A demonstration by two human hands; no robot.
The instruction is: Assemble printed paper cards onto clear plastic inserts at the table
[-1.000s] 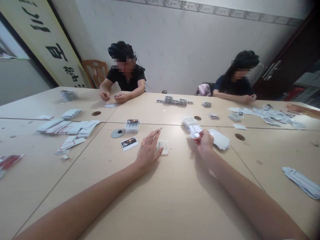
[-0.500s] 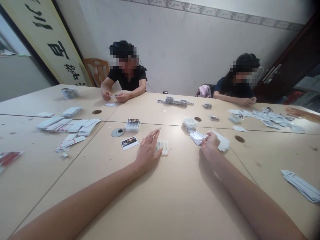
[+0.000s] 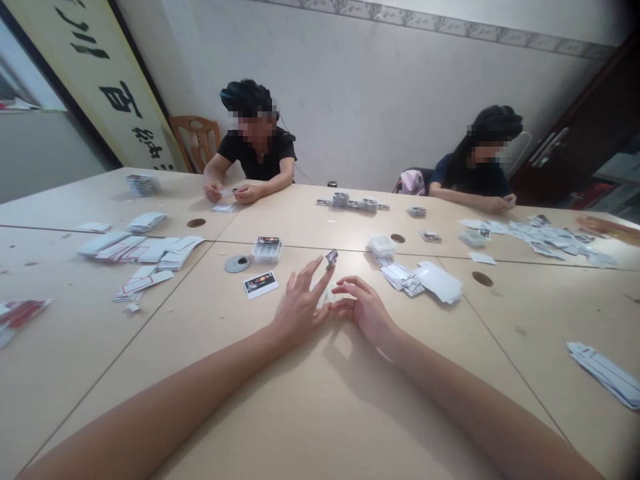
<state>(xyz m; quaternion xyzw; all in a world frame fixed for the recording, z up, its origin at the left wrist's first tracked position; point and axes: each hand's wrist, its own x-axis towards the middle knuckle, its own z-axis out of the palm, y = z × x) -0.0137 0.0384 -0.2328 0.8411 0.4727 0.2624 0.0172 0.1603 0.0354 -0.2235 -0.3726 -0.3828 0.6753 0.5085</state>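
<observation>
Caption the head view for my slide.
Left hand with a small printed piece at a fingertip, right hand beside it, white cards beyond.

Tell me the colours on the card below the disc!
The card is white around a mostly dark picture; head view.

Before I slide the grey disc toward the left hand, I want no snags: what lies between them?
In the head view, a dark-printed white card lies between the grey disc and the left hand.

A pale wall (image 3: 360, 100) with a patterned border (image 3: 453, 27) spans twelve o'clock; a wooden chair (image 3: 181, 125) stands at ten, a dark cabinet (image 3: 575, 123) at two.
</observation>
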